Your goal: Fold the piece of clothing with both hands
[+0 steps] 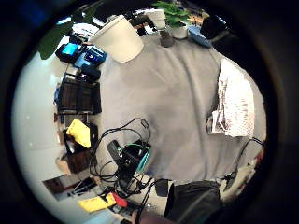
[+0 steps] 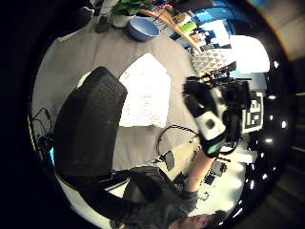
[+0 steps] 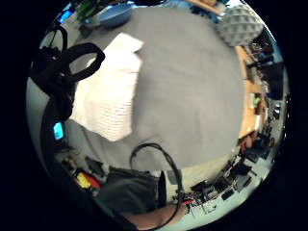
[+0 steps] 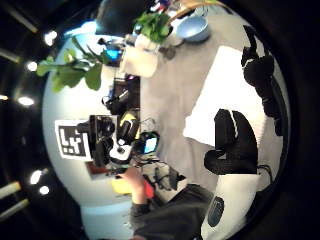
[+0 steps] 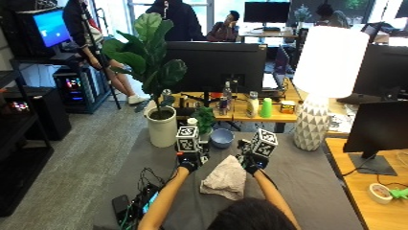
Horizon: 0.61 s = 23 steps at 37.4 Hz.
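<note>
Grey cloth (image 5: 319,177) covers the table, and I go from left to right across it. At the left edge I see some black cables (image 5: 141,194). Further back a white pot (image 5: 161,125) holds a big green plant. My left hand (image 5: 188,162) is up above the table, just left of the garment, and it holds nothing. I cannot tell how far its fingers are open. The garment (image 5: 225,178) is pale and folded, lying flat on the grey cloth between my two hands. A blue bowl (image 5: 221,137) sits behind it. My right hand (image 5: 250,163) is up just right of the garment, fingers loosely curled, holding nothing. A white lamp (image 5: 313,120) stands far right.
</note>
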Available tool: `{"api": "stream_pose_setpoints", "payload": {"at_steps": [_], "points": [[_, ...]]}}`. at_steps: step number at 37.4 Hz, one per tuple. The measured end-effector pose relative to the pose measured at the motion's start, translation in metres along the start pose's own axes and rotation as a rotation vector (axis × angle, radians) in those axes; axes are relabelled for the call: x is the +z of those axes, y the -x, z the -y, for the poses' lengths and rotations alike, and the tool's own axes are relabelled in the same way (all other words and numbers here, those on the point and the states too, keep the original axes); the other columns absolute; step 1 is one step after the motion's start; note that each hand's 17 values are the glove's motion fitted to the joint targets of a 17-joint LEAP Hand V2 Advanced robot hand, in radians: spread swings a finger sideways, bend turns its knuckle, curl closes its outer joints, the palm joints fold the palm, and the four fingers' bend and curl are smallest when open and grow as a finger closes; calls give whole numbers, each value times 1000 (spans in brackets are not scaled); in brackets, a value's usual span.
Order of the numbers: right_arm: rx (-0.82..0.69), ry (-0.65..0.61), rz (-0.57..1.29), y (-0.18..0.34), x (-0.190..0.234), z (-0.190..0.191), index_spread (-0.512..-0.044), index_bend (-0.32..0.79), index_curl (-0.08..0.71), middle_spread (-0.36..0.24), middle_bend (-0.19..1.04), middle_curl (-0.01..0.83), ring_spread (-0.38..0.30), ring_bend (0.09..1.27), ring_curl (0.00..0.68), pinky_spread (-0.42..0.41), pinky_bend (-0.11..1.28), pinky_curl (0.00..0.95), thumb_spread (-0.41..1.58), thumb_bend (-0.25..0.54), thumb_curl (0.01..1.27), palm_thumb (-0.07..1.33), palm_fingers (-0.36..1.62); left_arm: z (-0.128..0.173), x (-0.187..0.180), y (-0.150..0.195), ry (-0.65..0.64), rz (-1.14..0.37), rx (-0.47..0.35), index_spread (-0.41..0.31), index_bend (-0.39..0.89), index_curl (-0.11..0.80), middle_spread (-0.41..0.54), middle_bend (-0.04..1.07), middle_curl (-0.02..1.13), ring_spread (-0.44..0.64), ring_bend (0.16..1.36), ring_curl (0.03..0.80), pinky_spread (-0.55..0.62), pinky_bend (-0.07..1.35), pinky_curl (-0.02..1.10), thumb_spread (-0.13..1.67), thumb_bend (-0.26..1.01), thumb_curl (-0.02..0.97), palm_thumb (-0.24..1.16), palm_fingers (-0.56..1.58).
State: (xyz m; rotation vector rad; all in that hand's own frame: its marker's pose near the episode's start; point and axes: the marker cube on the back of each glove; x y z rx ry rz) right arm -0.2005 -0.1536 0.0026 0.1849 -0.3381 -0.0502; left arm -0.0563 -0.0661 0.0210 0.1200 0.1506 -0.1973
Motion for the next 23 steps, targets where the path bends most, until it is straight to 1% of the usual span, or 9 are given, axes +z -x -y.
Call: {"api": "stream_pose_setpoints", "payload": {"at_steps": [7,11,14,15,16,20,21,22,23], "points": [[62,-80,-207,-64,-43,10,-199,92,260,-76,271,473,-157,651,423,-232,677,431,1115,-15,398,999,1083,0,7,-19,19,28,28,-102,183,406,60,140,242,122,533,314,155,339,345,1317,-11,177,103,368],[90,-82,-292,-76,-63,-14,-202,86,253,-70,256,470,-153,619,417,-217,642,420,1130,-17,403,983,1056,-2,11,-29,35,62,41,-102,182,406,59,140,241,121,532,313,153,337,346,1315,-11,176,102,369],[95,-78,-314,-79,-68,-28,-213,97,255,-65,236,464,-138,563,407,-189,616,414,1145,-19,404,965,972,0,13,-36,41,80,46,-102,187,409,59,138,240,121,530,313,152,334,345,1314,-11,176,102,371],[92,-75,-314,-80,-68,-31,-211,90,255,-64,233,465,-140,579,416,-190,621,420,1149,-18,405,962,1006,1,14,-37,40,81,46,-102,186,409,59,138,240,121,530,313,152,334,345,1313,-10,176,102,372],[88,-71,-315,-81,-68,-33,-215,109,256,-64,220,459,-132,532,398,-167,591,405,1154,-20,403,955,930,3,15,-39,39,81,48,-102,186,409,61,138,239,121,529,313,158,333,345,1313,-10,175,102,372],[77,-49,-333,-91,-62,-29,-228,141,274,-66,205,455,-111,477,394,-106,527,396,1172,-22,405,932,822,10,19,-48,40,71,61,-102,185,411,62,138,238,120,528,313,161,332,346,1311,-9,178,108,372],[79,-46,-338,-94,-61,-27,-231,151,278,-66,184,449,-99,453,388,-79,499,388,1176,-25,405,921,750,11,20,-50,50,71,59,-102,185,411,62,138,238,120,528,313,162,332,346,1311,-9,179,108,373],[81,-44,-340,-96,-61,-25,-237,159,287,-63,176,446,-87,441,389,-58,485,389,1181,-25,403,912,705,10,21,-51,82,74,47,-102,184,411,63,138,238,120,528,312,162,331,346,1311,-9,179,109,373],[85,-41,-340,-99,-62,-25,-239,166,292,-62,171,443,-82,426,387,-36,476,387,1185,-23,403,908,685,6,21,-52,157,81,17,-102,184,411,63,138,237,120,528,312,163,331,346,1310,-9,179,109,373]]}}
